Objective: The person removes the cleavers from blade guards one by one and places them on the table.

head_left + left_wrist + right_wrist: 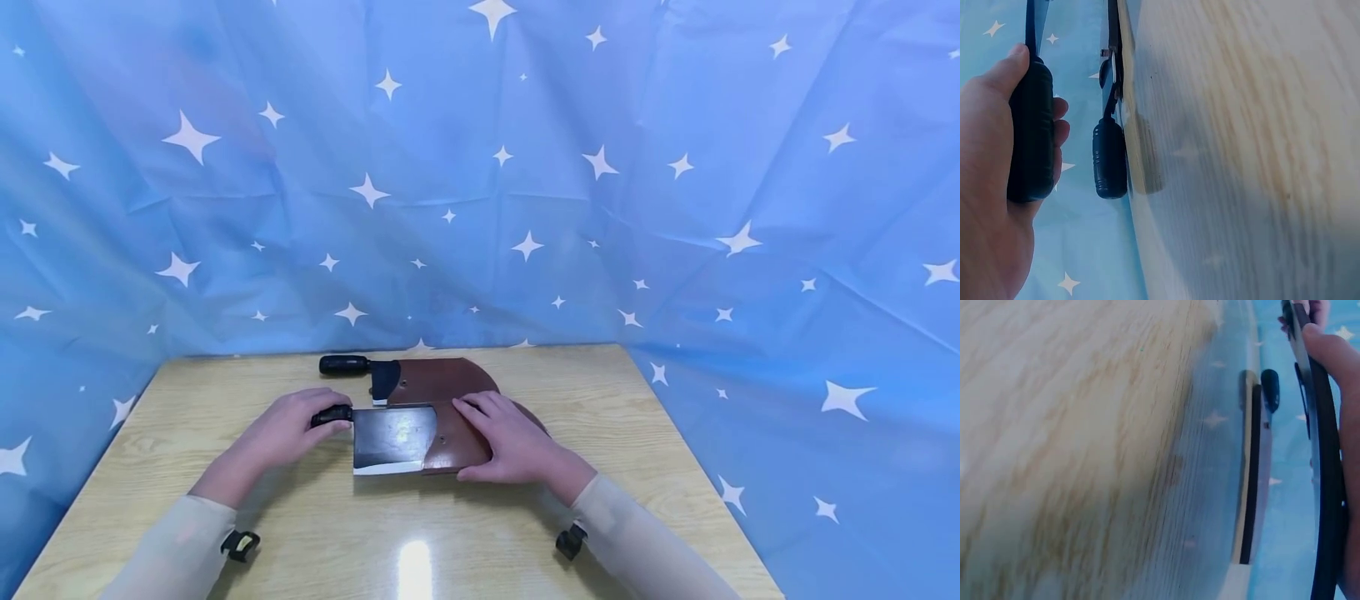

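Note:
My left hand (288,429) grips the black handle (1032,131) of a cleaver, fingers curled round it. The cleaver's broad dark blade (392,437) lies bare near the handle. Its far part is inside a brown leather sheath (453,446). My right hand (521,442) holds the sheath at its right end. Both wrist views show this cleaver raised off the table, and the sheath edge-on (1325,475). Behind it, a second cleaver with a black handle (343,365) rests on the table in its own brown sheath (438,377), partly hidden by the held one.
The wooden table (600,500) ends at a back edge close behind the second cleaver. A blue cloth (480,125) with white stars hangs behind and along the sides. Each wrist carries a black strap device, such as the left one (241,545).

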Demonstrator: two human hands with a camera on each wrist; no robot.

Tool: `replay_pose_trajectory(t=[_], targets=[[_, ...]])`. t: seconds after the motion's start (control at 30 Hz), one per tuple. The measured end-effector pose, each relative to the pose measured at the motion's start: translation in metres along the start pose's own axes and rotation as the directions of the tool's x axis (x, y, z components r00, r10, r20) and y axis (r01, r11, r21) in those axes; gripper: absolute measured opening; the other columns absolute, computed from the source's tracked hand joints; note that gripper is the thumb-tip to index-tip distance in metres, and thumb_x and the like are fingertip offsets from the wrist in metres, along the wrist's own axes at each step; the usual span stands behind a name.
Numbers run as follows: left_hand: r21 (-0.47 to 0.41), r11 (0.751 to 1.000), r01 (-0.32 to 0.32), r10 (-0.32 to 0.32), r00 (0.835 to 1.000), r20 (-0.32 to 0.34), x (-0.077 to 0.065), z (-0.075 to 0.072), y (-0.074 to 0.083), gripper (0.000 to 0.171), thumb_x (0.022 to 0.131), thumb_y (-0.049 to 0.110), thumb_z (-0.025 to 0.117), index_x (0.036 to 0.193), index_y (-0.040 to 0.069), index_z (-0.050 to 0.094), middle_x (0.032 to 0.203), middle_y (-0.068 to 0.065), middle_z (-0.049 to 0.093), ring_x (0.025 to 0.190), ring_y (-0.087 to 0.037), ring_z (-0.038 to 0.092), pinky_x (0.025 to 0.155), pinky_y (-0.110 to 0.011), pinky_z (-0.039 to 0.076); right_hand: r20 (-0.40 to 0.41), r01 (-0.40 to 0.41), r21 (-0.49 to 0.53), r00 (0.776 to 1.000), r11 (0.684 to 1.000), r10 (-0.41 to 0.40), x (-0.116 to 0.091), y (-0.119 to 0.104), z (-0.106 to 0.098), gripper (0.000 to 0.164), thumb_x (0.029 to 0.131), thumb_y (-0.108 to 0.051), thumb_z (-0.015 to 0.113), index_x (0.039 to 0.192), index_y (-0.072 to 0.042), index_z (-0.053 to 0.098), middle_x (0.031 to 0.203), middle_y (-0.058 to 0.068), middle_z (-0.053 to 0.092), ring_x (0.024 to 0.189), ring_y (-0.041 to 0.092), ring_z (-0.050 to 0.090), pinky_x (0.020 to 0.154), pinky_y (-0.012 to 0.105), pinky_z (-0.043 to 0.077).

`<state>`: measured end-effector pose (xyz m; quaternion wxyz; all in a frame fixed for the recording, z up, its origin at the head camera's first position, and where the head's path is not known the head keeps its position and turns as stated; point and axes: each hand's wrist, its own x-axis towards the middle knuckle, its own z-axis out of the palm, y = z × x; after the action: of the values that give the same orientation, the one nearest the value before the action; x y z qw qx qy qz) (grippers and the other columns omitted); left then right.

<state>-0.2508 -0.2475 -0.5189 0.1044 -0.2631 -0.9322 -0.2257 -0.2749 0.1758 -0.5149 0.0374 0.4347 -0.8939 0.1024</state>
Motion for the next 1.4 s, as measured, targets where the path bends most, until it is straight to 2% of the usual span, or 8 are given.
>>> replay_pose_trajectory(t=[0.33, 0.63, 0.8, 1.2, 1.4], targets=[[0.003, 1.000, 0.003, -0.003, 1.000, 0.002, -0.0023, -0.0003, -0.0018, 0.034, 0.105, 0.038, 0.079, 0.130, 0.016, 0.077, 0.122, -0.003, 0.076, 0.106, -0.024, 0.072, 0.089, -0.052, 0.059, 0.003, 0.002, 0.029, 1.000, 1.000, -0.002, -0.0025, 0.0018, -0.0049, 0.113, 0.088, -0.077, 0.080, 0.172, -0.015, 0.039, 0.165, 0.005, 0.046, 0.150, 0.024, 0.043, 0.123, 0.049, 0.042], [-0.009, 1.000, 0.013, -0.013, 1.000, 0.001, -0.0011, -0.0013, -0.0026, 0.034, 0.105, 0.036, 0.080, 0.131, 0.015, 0.077, 0.122, -0.003, 0.077, 0.106, -0.024, 0.072, 0.089, -0.052, 0.059, 0.012, -0.036, 0.071, 0.999, 0.997, 0.035, -0.0006, 0.0005, -0.0062, 0.114, 0.084, -0.069, 0.090, 0.171, -0.015, 0.041, 0.164, 0.004, 0.047, 0.151, 0.024, 0.042, 0.124, 0.050, 0.040], [-0.008, 1.000, 0.013, -0.013, 1.000, 0.010, 0.0002, 0.0003, -0.0047, 0.034, 0.105, 0.037, 0.080, 0.130, 0.015, 0.077, 0.122, -0.002, 0.077, 0.106, -0.024, 0.072, 0.089, -0.052, 0.058, 0.022, -0.038, 0.057, 0.999, 0.998, 0.037, -0.0020, 0.0029, -0.0053, 0.114, 0.084, -0.072, 0.088, 0.172, -0.015, 0.040, 0.164, 0.004, 0.047, 0.150, 0.025, 0.043, 0.122, 0.051, 0.042], [-0.054, 0.995, 0.085, -0.082, 0.995, 0.049, -0.0027, -0.0007, -0.0040, 0.036, 0.103, 0.040, 0.081, 0.131, 0.017, 0.077, 0.125, -0.004, 0.077, 0.112, -0.029, 0.072, 0.095, -0.057, 0.058, 0.068, -0.095, 0.072, 0.994, 0.993, 0.091, -0.0082, 0.0052, -0.0035, 0.116, 0.084, -0.070, 0.089, 0.173, -0.016, 0.038, 0.167, 0.006, 0.045, 0.154, 0.027, 0.040, 0.125, 0.052, 0.040], [-0.063, 0.992, 0.109, -0.106, 0.993, 0.060, -0.0045, 0.0001, -0.0064, 0.033, 0.103, 0.041, 0.081, 0.129, 0.020, 0.077, 0.124, -0.002, 0.076, 0.110, -0.026, 0.071, 0.093, -0.056, 0.058, 0.068, -0.102, 0.078, 0.993, 0.992, 0.097, -0.0100, 0.0073, -0.0010, 0.116, 0.084, -0.072, 0.088, 0.174, -0.018, 0.037, 0.167, 0.004, 0.044, 0.155, 0.026, 0.039, 0.125, 0.051, 0.040]])
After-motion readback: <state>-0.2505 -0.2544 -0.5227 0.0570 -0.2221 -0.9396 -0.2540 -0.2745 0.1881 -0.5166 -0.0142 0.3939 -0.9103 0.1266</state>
